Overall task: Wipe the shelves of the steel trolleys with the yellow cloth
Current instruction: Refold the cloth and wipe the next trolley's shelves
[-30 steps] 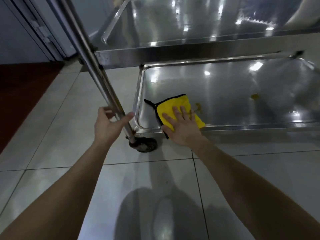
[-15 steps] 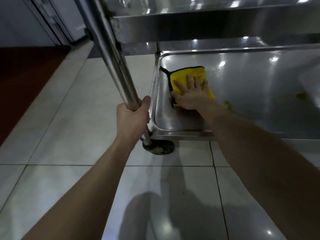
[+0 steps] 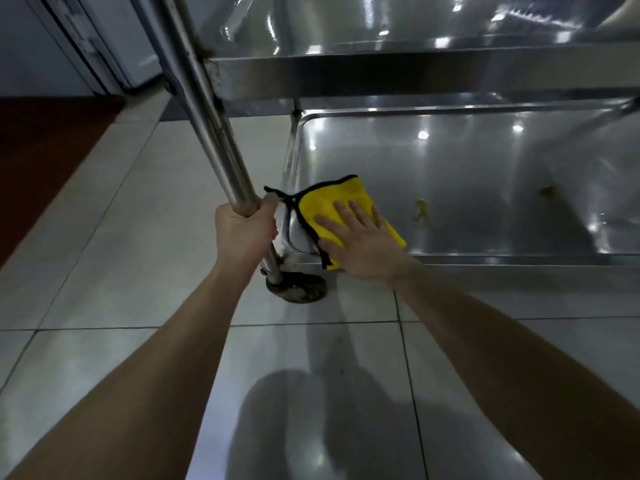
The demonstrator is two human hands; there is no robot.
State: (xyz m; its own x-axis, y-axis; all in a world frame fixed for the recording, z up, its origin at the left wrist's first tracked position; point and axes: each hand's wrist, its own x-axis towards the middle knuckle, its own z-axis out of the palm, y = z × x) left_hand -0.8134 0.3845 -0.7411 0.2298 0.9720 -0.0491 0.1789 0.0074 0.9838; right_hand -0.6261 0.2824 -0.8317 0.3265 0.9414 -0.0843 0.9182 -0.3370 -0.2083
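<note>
Much of the view is pale tiled floor (image 3: 104, 271), spreading beneath both forearms and away to the left of the left knuckles. Past the fingertips stands the steel trolley (image 3: 346, 74). Its upper shelf (image 3: 415, 22) runs above them, and its lower shelf (image 3: 467, 168), a shallow tray with a raised rim, lies under the right palm. The upright post (image 3: 207, 126) slants down into the left hand (image 3: 244, 233), whose fingers and thumb are curled tight round it. The right hand (image 3: 360, 247) lies flat, fingers straight and slightly spread, pressing the yellow cloth (image 3: 322, 206) onto the lower shelf's near left corner. The folded cloth shows beyond the fingertips, and its black trim hangs over the rim towards the left thumb. A dark caster wheel (image 3: 298, 289) sits just below the left fist, between the two wrists. A yellowish smear (image 3: 420, 211) lies on the shelf near the right little finger, and a second smear (image 3: 547, 192) lies well apart, farther right.
</note>
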